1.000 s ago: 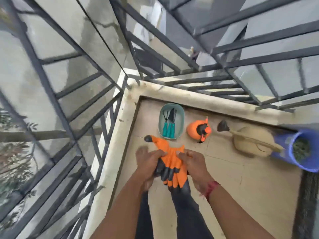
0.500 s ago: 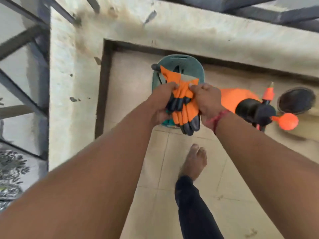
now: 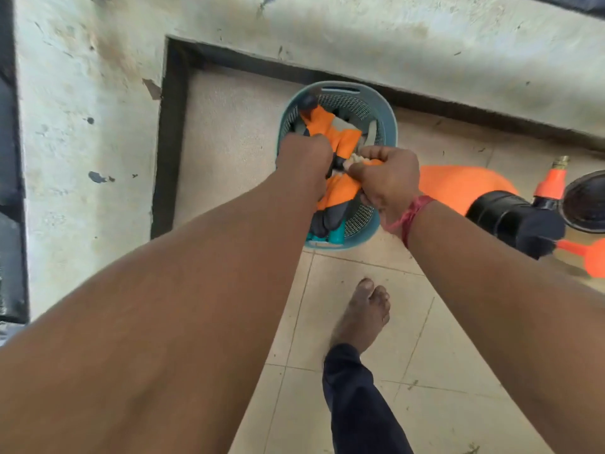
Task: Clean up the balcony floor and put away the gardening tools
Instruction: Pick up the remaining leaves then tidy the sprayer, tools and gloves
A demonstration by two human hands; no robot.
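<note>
Item 1. Concrete ledge [image 3: 360, 37]: stained and chipped. Runs beyond my fingers and turns down their L side, w/ a dark strip at its foot.

Item 2. Tiled floor [image 3: 425, 339]: beige, under and behind both hands. A few specks lie to the right of my fingers, near the strip.

Item 3. Orange sprayer [image 3: 458, 188] w/ black cap: on the floor just right of my R hand, apart from the basket. A dark round part [image 3: 586, 201] sits past it, cut by the frame edge; can't ID.

Item 4. Teal mesh basket [image 3: 391, 126]: on the floor directly under my fingers, close to the strip.

Item 5. Orange/black gloves [image 3: 322, 124]: bunched as a pair, partly inside the basket. One end pokes up on the far side of my fingers. The black tips hang on the near side, down into the basket.

Item 6. L hand [image 3: 304, 162]: closed tight round the L side of the gloves, back of hand up, its fingers hidden from me. R hand [image 3: 386, 178]: fingers [image 3: 370, 155] curled, pinching glove fabric at mid-length. The hands almost meet over the basket centre.

Item 7. My bare foot [image 3: 363, 316]: on a tile, well behind the hands, dark trouser leg above it.

Item 8. Teal tool handles [image 3: 337, 235]: in the basket, beneath the gloves, on the near side of my fingers. Ends only visible.

Item 9. Red thread [image 3: 411, 217]: round my R wrist.
</note>
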